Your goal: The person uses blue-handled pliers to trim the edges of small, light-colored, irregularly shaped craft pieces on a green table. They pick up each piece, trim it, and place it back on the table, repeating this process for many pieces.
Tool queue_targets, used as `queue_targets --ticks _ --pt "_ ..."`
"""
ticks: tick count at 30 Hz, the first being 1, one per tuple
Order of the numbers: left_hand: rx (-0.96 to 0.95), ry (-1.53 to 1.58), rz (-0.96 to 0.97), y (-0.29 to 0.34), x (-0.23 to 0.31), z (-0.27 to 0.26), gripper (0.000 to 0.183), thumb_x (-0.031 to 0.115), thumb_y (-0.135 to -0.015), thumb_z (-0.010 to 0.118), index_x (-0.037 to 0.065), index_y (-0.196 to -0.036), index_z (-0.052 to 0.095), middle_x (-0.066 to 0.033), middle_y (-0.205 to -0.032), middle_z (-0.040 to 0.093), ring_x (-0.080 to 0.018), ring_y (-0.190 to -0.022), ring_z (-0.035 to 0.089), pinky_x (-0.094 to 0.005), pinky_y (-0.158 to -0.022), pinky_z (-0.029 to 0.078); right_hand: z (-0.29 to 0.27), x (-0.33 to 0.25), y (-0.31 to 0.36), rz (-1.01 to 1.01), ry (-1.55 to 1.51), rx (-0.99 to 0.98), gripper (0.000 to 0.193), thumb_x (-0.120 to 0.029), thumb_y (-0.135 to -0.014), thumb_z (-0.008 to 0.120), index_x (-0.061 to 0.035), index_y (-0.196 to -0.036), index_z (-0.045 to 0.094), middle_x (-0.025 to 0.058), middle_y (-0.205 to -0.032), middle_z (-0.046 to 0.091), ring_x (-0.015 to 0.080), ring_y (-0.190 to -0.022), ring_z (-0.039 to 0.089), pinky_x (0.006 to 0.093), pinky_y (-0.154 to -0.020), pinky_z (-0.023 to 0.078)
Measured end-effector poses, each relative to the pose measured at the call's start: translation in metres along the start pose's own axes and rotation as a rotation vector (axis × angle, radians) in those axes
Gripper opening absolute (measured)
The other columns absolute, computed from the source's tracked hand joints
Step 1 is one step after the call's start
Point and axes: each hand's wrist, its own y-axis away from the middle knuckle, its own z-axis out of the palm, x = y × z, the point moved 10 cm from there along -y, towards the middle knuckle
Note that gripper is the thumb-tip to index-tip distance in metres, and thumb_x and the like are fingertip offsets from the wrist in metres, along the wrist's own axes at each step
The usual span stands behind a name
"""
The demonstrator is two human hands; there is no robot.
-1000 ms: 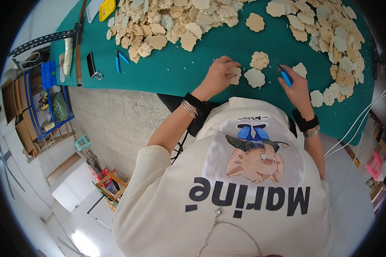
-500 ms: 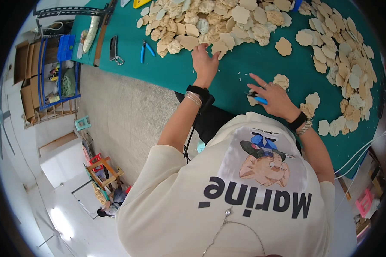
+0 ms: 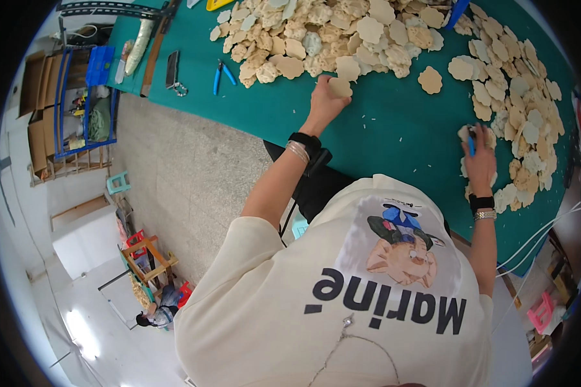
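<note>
My left hand [image 3: 328, 103] pinches the edge of a beige, scalloped flat piece [image 3: 340, 88] at the near edge of a big heap of similar pieces [image 3: 332, 45]. Off to the right, my right hand [image 3: 479, 162] holds small blue-handled pliers [image 3: 471, 146] against its palm. The fingers of that hand reach over a few pale scalloped pieces [image 3: 464, 134], touching them beside the right-hand heap [image 3: 519, 109]. The pliers' jaws are mostly hidden by the fingers.
On the green tabletop [image 3: 394, 155] lie small white scraps, a single scalloped piece [image 3: 430, 80], a second pair of blue pliers [image 3: 224, 76] and a phone [image 3: 172, 69]. A blue rack [image 3: 61, 109] stands beyond the left edge. White cables [image 3: 542, 232] hang at the right.
My right hand has swung to the right with the pliers, and loose pieces have moved to the right heap's edge. My left hand has drawn one piece slightly nearer from the big heap.
</note>
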Motion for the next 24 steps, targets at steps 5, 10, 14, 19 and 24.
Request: queue_targets --ticks 5,10,14,19,24 --pt "-0.485 0.683 -0.117 0.051 0.040 0.055 0.052 0.013 -0.081 0.078 0.006 -0.121 0.047 -0.0081 -0.100 0.063 -0.0178 -0.083 0.065 -0.0302 -0.073 0.055 -0.027 -0.045 -0.001 -0.057 -0.281 -0.011 0.041 -0.022 -0.087 0.067 -0.0007 -0.121 0.059 0.0224 -0.102 0.067 0.0390 -0.088 0.065 0.0438 -0.076 0.052" --pt "-0.599 0.763 -0.202 0.081 0.071 0.078 0.038 0.016 -0.089 0.072 0.006 -0.117 0.050 -0.0090 -0.099 0.066 -0.0184 -0.080 0.068 -0.0289 -0.063 0.056 -0.010 -0.132 0.016 -0.104 -0.623 -0.375 0.027 -0.017 -0.083 0.065 -0.0002 -0.104 0.066 0.0213 -0.082 0.065 0.0386 -0.077 0.063 0.0436 -0.068 0.050" --pt "-0.659 0.633 -0.090 0.086 0.086 0.076 0.035 0.019 -0.091 0.069 0.007 -0.119 0.051 -0.0094 -0.106 0.068 -0.0179 -0.081 0.069 -0.0272 -0.062 0.056 -0.018 -0.151 0.017 -0.174 -0.609 -0.342 0.025 -0.016 -0.081 0.065 -0.0001 -0.100 0.065 0.0190 -0.080 0.064 0.0382 -0.074 0.062 0.0451 -0.066 0.049" --pt "-0.699 0.576 -0.084 0.091 0.087 0.081 0.028 0.017 -0.093 0.067 0.008 -0.118 0.057 -0.0071 -0.103 0.070 -0.0140 -0.079 0.068 -0.0257 -0.061 0.055 -0.019 -0.149 0.021 -0.214 -0.595 -0.314 0.027 -0.013 -0.079 0.063 -0.0005 -0.103 0.065 0.0192 -0.083 0.064 0.0387 -0.076 0.062 0.0457 -0.067 0.049" --pt "-0.696 0.554 -0.105 0.091 0.084 0.085 0.025 0.014 -0.093 0.066 0.007 -0.117 0.061 -0.0055 -0.099 0.070 -0.0124 -0.077 0.066 -0.0245 -0.058 0.053 -0.018 -0.149 0.021 -0.221 -0.566 -0.305 0.030 -0.012 -0.078 0.061 -0.0010 -0.106 0.066 0.0197 -0.084 0.065 0.0397 -0.077 0.062 0.0452 -0.068 0.050"
